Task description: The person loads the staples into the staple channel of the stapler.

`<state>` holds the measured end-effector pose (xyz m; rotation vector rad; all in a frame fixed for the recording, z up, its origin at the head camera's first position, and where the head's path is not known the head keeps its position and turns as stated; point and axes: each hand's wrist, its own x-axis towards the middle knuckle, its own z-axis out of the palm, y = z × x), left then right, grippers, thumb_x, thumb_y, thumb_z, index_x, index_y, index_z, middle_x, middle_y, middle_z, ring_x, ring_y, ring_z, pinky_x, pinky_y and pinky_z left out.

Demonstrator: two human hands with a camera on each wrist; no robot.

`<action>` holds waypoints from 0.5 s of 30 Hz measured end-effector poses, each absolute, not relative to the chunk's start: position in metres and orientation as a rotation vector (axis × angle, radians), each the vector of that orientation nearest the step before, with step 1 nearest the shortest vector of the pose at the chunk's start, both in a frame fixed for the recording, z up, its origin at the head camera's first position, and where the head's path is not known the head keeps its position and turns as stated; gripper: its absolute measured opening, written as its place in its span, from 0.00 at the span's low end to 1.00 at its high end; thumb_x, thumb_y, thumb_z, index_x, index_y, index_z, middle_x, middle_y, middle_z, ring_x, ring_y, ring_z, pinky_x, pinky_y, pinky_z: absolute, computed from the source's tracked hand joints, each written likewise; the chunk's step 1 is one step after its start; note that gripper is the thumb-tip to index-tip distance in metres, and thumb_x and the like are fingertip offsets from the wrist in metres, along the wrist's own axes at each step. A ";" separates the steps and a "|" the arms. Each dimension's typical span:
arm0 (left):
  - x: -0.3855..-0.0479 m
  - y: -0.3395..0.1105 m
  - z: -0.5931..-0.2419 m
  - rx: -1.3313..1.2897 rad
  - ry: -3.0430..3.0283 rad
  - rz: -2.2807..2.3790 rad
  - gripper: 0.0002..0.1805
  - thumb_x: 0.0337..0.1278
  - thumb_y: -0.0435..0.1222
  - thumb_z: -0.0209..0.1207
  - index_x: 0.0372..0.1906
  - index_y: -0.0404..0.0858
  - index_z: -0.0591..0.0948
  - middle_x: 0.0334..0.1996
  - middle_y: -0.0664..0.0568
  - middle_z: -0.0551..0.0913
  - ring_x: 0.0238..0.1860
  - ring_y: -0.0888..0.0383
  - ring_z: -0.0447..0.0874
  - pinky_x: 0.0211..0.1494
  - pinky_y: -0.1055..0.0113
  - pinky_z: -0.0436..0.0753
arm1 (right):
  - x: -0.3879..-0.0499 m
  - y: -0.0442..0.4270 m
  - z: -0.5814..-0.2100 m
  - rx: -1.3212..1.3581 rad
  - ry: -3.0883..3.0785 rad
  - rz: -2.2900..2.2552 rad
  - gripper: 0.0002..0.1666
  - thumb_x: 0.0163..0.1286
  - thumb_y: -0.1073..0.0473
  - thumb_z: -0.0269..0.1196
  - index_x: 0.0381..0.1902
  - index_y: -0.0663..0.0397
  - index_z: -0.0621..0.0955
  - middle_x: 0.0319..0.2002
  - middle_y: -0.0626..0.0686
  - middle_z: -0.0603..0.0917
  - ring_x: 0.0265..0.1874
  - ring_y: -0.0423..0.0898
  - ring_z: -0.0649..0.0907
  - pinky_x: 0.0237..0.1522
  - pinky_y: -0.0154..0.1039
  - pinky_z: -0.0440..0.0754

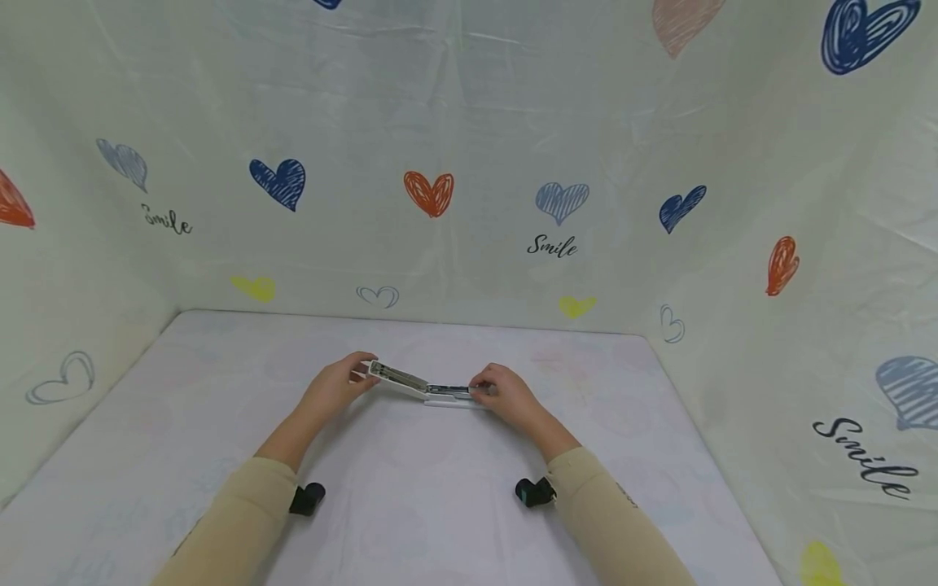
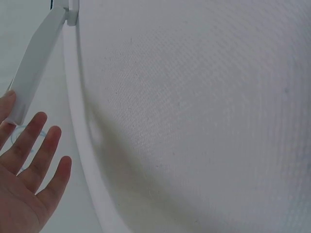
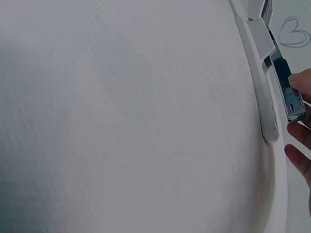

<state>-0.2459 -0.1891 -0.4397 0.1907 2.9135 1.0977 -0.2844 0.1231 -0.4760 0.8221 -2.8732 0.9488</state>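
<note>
A white stapler [image 1: 399,378], its body spread open at the hinge, is sitting between the two hands over the white table [image 1: 410,488]; whether its base is touching the cloth, I cannot tell. At the stapler's left end, the left hand [image 1: 333,392] is pinching the tip of the raised arm, its other three fingers spreading loosely apart. At the stapler's right end, the right hand [image 1: 509,396] is gripping the metal channel [image 3: 286,82] between thumb and fingers, above the white base [image 3: 262,92]. Those right fingers are standing in the way, covering the channel's end in the head view.

Nearer the person than the stapler, two beige sleeves [image 1: 227,521] are reaching in from either side, a black device [image 1: 308,499] jutting inward from each. Beyond the stapler, a pale curtain [image 1: 491,106] is hanging, showing an orange heart [image 1: 429,194] almost straight behind it and a "Smile" print [image 1: 553,247] behind and to its right.
</note>
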 end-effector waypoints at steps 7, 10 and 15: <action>-0.245 -0.188 -0.439 0.197 2.901 1.095 0.26 0.64 0.38 0.61 0.64 0.34 0.71 0.54 0.36 0.79 0.53 0.40 0.79 0.51 0.46 0.78 | -0.285 0.123 -0.473 0.823 -2.889 0.920 0.08 0.64 0.60 0.67 0.41 0.55 0.85 0.37 0.46 0.79 0.41 0.45 0.79 0.48 0.43 0.77; -0.245 -0.187 -0.439 0.201 2.901 1.096 0.26 0.65 0.38 0.61 0.64 0.34 0.71 0.54 0.36 0.79 0.53 0.40 0.79 0.51 0.46 0.78 | -0.284 0.125 -0.472 0.811 -2.903 0.915 0.09 0.64 0.59 0.68 0.42 0.55 0.85 0.38 0.46 0.79 0.41 0.45 0.79 0.49 0.43 0.78; -0.246 -0.188 -0.438 0.203 2.908 1.092 0.26 0.65 0.38 0.61 0.65 0.34 0.70 0.54 0.36 0.79 0.53 0.41 0.79 0.51 0.46 0.78 | -0.283 0.130 -0.471 0.788 -2.905 0.945 0.12 0.63 0.59 0.69 0.45 0.55 0.84 0.39 0.47 0.79 0.42 0.45 0.79 0.49 0.44 0.78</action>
